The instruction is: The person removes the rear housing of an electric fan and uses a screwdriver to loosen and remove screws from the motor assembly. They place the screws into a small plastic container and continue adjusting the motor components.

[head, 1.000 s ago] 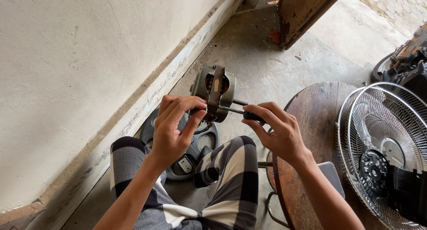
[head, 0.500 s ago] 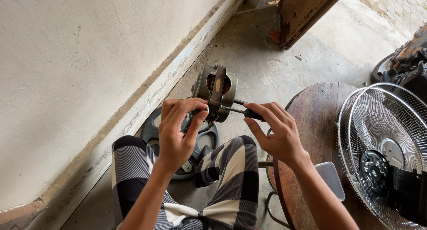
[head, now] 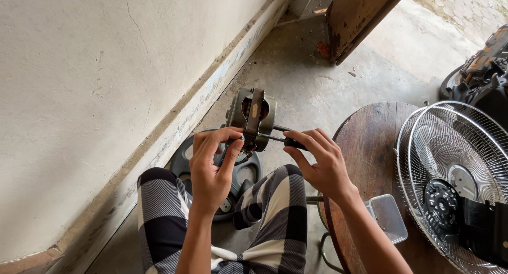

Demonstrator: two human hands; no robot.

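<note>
Motor: the grey fan motor [head: 252, 117] was held up in the air above the person's checked knees, over the concrete floor [head: 317, 88] near the plastered wall [head: 95, 83].
Handling: it looked heavy and rigid for its size, a metal body with hard edges; the outer frame seemed the safe place to grip, not the windings inside, which would likely be delicate.
Left hand: the left hand [head: 211, 171] sat under the lower edge of the motor, fingers [head: 227, 133] curled up around it and closed on the casing.
Right hand: the right hand [head: 320, 165] pinched the dark handle of a screwdriver [head: 283, 140], fingers narrow around it, the shaft reaching level towards the motor's side.
Tip: whether the tip sat in a screw I could not tell.
Below: a dark round fan part [head: 241, 173] lay on the floor under the hands.
Bench: the round wooden bench [head: 370, 147] to the right carried a wire fan guard [head: 455, 173] and a clear plastic tub [head: 389, 218].
</note>
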